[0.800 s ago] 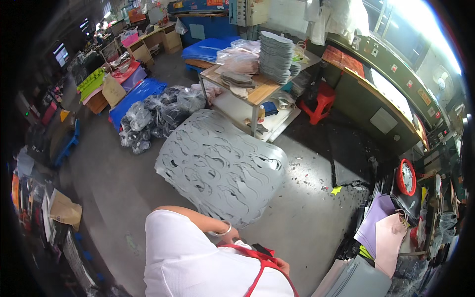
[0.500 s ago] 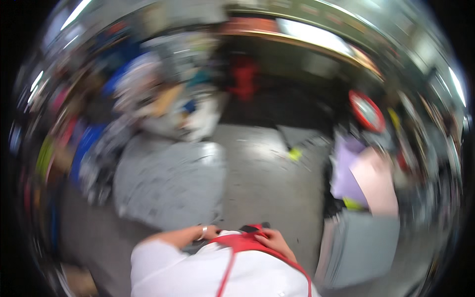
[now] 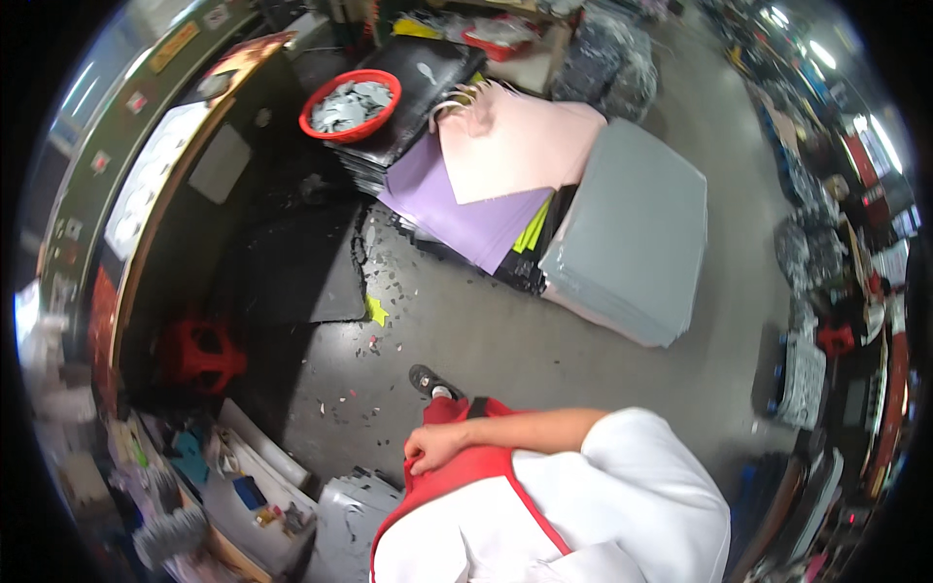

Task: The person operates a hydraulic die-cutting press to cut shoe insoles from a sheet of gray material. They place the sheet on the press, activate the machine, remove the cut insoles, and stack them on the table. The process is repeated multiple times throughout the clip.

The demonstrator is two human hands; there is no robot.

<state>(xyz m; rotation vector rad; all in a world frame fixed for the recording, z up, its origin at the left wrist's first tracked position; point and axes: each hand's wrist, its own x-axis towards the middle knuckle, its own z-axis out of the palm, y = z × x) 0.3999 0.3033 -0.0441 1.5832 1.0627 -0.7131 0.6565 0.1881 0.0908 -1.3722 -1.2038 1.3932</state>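
Observation:
My right forearm comes in from the right and crosses my front. The right hand [image 3: 434, 448] is closed at the edge of the red apron [image 3: 491, 466] worn over my white shirt, with fingers curled on the cloth. A black strap or band [image 3: 477, 407] shows just beyond the wrist. My left hand is out of sight. Past my hand, my foot in a dark shoe [image 3: 428, 379] rests on the grey floor.
Ahead right stand a stack of grey sheets [image 3: 637, 233], pink sheets [image 3: 520, 146] and purple sheets [image 3: 466, 209]. A red basket of scraps [image 3: 350, 105] sits on black sheets. Left are a workbench [image 3: 146, 262] and a red stool [image 3: 202, 355]. Scraps litter the floor [image 3: 457, 311].
The view has swung to the right, so the sheet stacks now lie ahead and the bench at left. Both hands were at the apron before; my left hand has left the view.

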